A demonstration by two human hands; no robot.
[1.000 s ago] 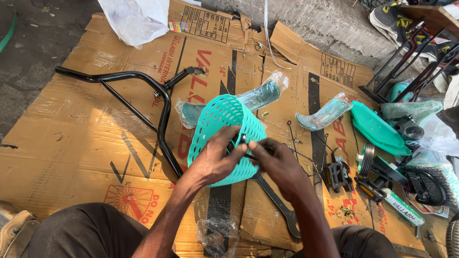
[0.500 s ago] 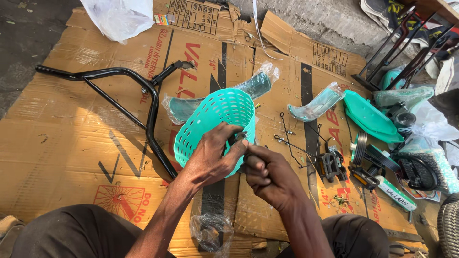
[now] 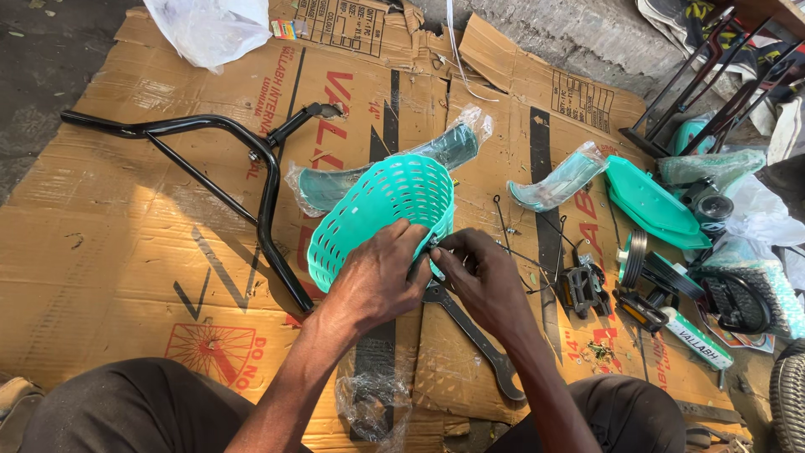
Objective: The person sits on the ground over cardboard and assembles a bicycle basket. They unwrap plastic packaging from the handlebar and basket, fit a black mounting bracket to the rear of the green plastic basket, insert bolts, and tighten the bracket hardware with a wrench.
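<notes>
Both hands meet at the teal basket's [image 3: 381, 214] rim, above the cardboard [image 3: 126, 252]: the left hand [image 3: 377, 277] clasps it, while the right hand's [image 3: 478, 281] fingers pinch something too small to tell. Steadying that rim seems key, with the wrench [image 3: 474, 335] lying just beneath.

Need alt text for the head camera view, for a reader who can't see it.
Seen from above, a person's left hand grips a teal plastic basket while the right hand pinches something small at its rim, over flattened cardboard. A black handlebar lies to the left, a flat wrench beneath the hands, and wrapped teal mudguards and pedals to the right.
</notes>
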